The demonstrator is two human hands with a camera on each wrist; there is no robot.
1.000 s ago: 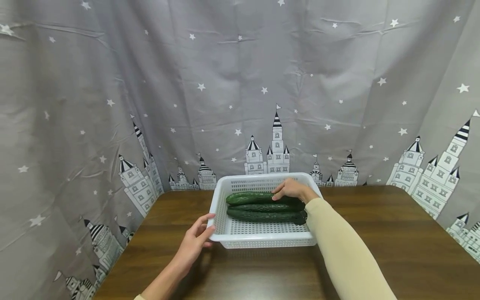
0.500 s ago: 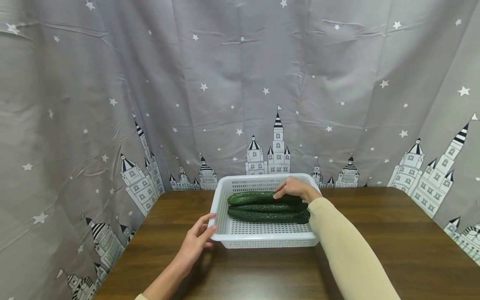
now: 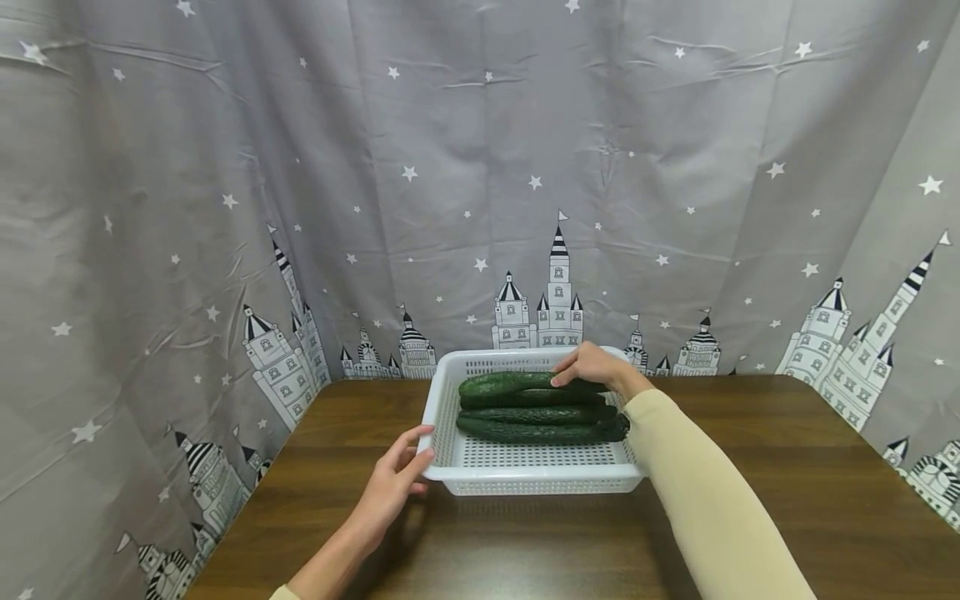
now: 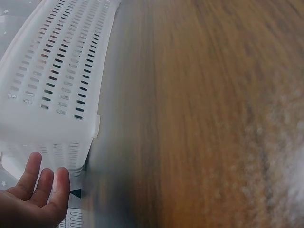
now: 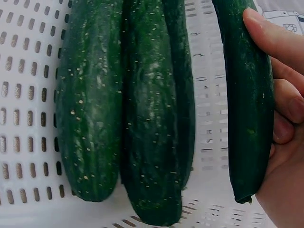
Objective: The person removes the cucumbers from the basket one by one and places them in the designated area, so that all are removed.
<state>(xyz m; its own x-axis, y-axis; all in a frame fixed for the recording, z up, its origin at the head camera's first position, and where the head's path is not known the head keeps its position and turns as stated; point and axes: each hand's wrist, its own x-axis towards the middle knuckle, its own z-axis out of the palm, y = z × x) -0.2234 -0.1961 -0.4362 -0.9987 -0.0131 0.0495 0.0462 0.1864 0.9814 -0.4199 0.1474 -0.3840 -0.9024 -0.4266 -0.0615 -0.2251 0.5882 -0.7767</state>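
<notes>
A white perforated plastic basket [image 3: 540,473] stands on the table with several dark green cucumbers in it. With my right hand [image 3: 596,367] I grip one cucumber [image 3: 495,384] near its right half, raised at the back of the basket. The right wrist view shows thumb and fingers round this cucumber [image 5: 247,109], apart from the others. Three more cucumbers [image 3: 536,433] lie side by side on the basket floor. My left hand [image 3: 386,483] holds the basket's left rim, thumb on top. Its fingers [image 4: 59,190] show by the basket's side in the left wrist view.
A brown wooden table [image 3: 772,475] extends to both sides and in front of the basket. Behind it hangs a grey curtain [image 3: 480,167] printed with white stars and castles, close to the table's back edge.
My right hand has risen slightly and moved a little right, lifting the back cucumber off the others and opening a view of the one beneath. The left hand stays on the rim.
</notes>
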